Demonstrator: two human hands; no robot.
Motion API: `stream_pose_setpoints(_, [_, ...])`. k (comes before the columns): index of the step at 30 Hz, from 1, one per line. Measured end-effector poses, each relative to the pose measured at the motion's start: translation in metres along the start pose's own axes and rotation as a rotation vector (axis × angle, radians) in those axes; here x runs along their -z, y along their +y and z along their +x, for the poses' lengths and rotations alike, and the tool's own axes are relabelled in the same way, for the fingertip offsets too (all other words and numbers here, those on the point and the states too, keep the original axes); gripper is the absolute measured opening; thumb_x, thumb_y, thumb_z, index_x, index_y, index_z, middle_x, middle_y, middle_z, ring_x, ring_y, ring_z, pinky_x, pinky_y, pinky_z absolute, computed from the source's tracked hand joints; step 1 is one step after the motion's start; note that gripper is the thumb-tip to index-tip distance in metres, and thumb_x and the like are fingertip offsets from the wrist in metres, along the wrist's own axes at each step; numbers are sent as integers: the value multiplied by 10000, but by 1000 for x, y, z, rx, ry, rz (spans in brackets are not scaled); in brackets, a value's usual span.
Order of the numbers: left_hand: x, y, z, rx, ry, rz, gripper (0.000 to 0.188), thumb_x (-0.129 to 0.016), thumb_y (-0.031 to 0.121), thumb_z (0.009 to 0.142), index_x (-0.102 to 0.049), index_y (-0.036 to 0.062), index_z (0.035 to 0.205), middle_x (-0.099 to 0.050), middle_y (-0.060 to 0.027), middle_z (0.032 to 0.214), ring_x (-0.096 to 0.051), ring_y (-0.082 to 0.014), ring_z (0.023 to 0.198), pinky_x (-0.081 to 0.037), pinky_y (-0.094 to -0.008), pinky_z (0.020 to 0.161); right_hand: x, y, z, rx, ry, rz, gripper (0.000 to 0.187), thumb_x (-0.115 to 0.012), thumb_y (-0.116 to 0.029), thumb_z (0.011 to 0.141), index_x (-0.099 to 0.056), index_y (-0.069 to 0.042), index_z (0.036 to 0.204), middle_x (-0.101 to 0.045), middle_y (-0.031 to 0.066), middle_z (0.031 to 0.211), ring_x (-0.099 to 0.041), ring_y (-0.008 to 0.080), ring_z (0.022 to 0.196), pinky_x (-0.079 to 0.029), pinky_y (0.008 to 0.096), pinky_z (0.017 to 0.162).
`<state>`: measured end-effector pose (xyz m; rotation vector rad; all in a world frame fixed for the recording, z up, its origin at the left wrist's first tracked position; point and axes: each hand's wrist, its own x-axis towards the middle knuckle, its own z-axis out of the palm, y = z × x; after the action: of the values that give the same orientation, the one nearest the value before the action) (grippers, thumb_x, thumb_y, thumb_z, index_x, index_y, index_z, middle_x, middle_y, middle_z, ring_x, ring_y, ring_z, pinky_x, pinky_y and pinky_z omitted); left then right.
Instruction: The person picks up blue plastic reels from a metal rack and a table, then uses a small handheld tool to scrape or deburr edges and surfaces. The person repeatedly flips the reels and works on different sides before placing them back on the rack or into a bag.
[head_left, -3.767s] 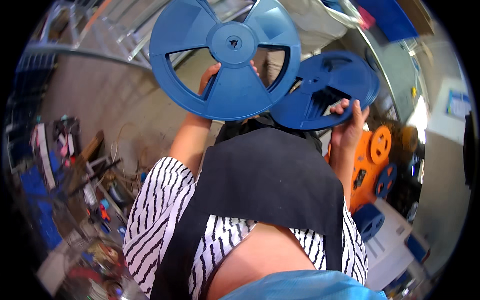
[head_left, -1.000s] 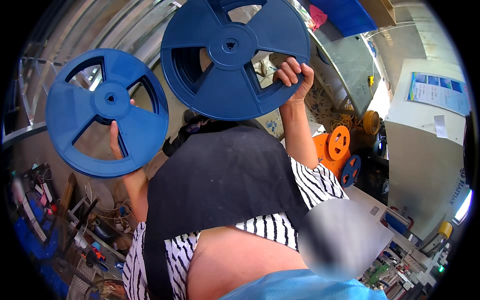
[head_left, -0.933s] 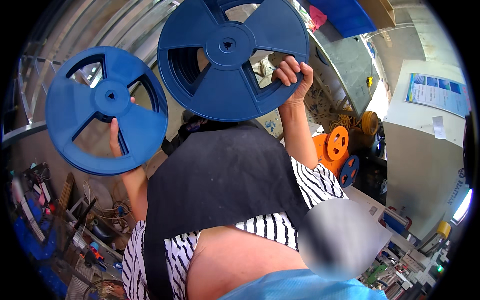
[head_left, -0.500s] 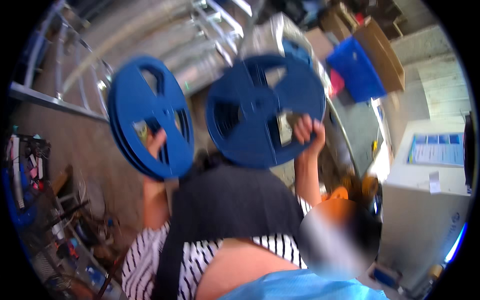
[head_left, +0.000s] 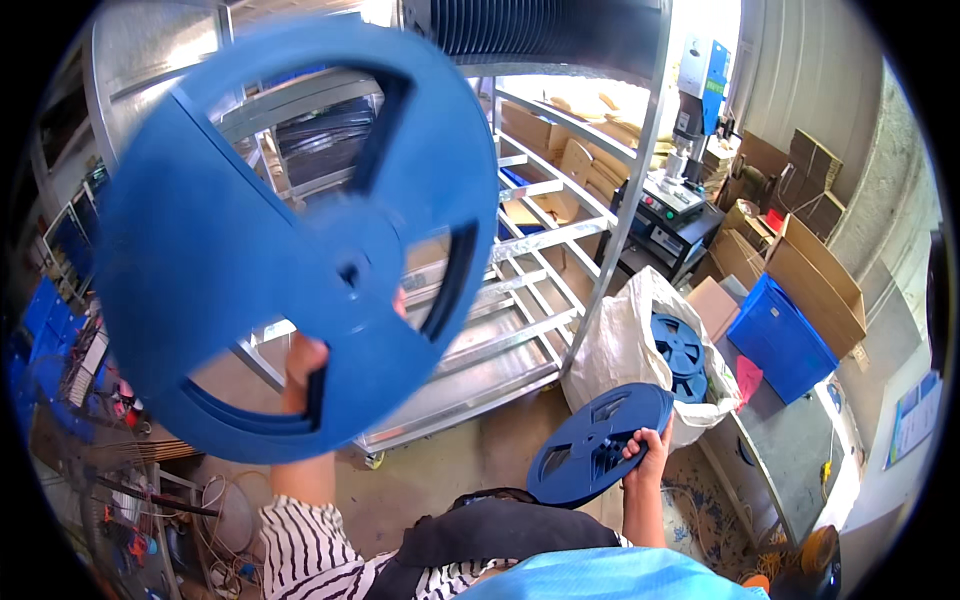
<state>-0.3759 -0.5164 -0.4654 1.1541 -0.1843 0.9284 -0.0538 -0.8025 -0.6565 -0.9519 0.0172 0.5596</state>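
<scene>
A large blue plastic reel (head_left: 215, 290) with wide cut-outs is held up close on the left, in front of the metal rack. My left hand (head_left: 305, 362) grips it through a lower cut-out, with part of the fingers hidden behind the disc. Lower on the right, my right hand (head_left: 650, 453) holds a second blue reel (head_left: 570, 462), tilted, its fingers curled through an opening near the edge. Just beyond that reel stands a white woven sack (head_left: 622, 325) with more blue reels (head_left: 683, 350) inside.
The tall metal rack (head_left: 630, 200) with bare slatted shelves rises ahead. A blue bin (head_left: 783, 340) and a cardboard box (head_left: 818, 283) sit on a grey bench (head_left: 775, 455) at right. Behind them is a bench machine (head_left: 668, 205). Cables and clutter (head_left: 225, 520) lie at lower left.
My view has swung up to the rack and sack. My left hand has lifted its reel higher and farther left; the right-hand reel now sits lower and more tilted. Both stay gripped.
</scene>
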Motion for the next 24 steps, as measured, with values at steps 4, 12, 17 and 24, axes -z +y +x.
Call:
stream_pose_setpoints(4, [-27, 34, 123, -183, 54, 5, 684, -416, 438, 962, -269, -40, 1428, -412, -226, 1391, -487, -265, 1208, -440, -362, 984, 3, 0, 35, 36, 90, 8, 850, -551, -49, 758, -191, -314, 1481, -470, 42, 676, -431, 122, 465, -380, 246, 399])
stream_pose_setpoints(12, [64, 134, 406, 55, 38, 432, 396, -558, 349, 923, -592, 18, 1138, -659, -114, 1002, -642, -235, 901, -518, -360, 869, -54, 22, 159, -7, 54, 59, 877, -483, 21, 751, -139, -270, 1503, -453, 33, 684, -409, 118, 473, -366, 254, 416])
stream_pose_setpoints(17, [142, 135, 522, 97, 248, 584, 361, -625, 356, 881, -619, 45, 1063, -665, -82, 933, -646, -228, 844, -531, -377, 838, -108, 13, 218, -85, -65, 51, 883, -475, 26, 744, -128, -251, 1507, -442, 41, 637, -406, 128, 449, -371, 263, 399])
stream_pose_setpoints(24, [208, 120, 578, 156, 577, 621, 279, -638, 384, 871, -649, 137, 1000, -653, -78, 855, -644, -229, 785, -541, -409, 751, -144, 12, 276, -178, -47, -43, 840, -500, -22, 768, -169, -270, 1500, -465, 42, 661, -423, 127, 475, -372, 259, 417])
